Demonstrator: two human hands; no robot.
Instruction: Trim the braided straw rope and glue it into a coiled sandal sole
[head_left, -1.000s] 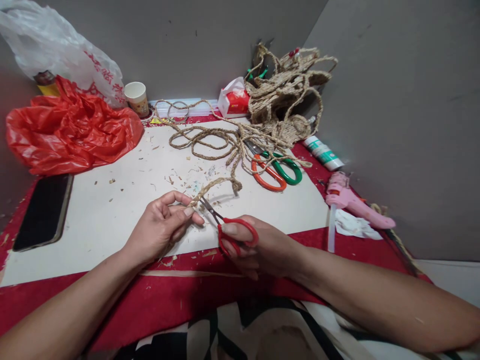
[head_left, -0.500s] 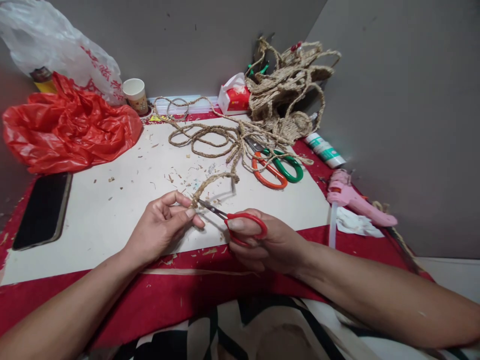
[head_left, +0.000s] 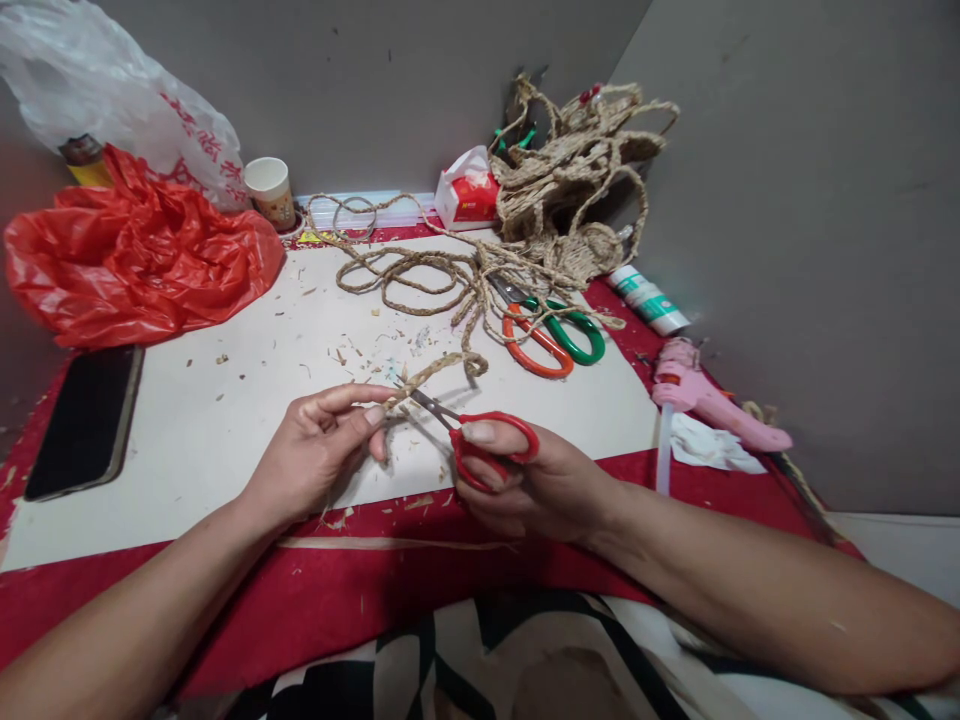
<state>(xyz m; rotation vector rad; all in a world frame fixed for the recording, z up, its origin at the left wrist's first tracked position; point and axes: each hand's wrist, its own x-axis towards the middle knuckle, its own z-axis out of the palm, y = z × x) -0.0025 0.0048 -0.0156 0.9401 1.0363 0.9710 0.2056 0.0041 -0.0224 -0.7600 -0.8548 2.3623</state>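
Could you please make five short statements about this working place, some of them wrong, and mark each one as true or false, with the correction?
1. The right hand holds the red-handled scissors. True.
2. The left hand grips the phone. False: the left hand holds a braided cord.
3. The paper cup stands upright. True.
4. The glue gun is green. False: the glue gun is pink.
5. The orange-and-green-handled scissors lie on the white sheet. True.

The left hand (head_left: pixel 326 445) is pinching a thin, braided tan cord (head_left: pixel 435 370) — the right hand (head_left: pixel 532 485) is holding small red-handled metal scissors (head_left: pixel 456 440) against it.
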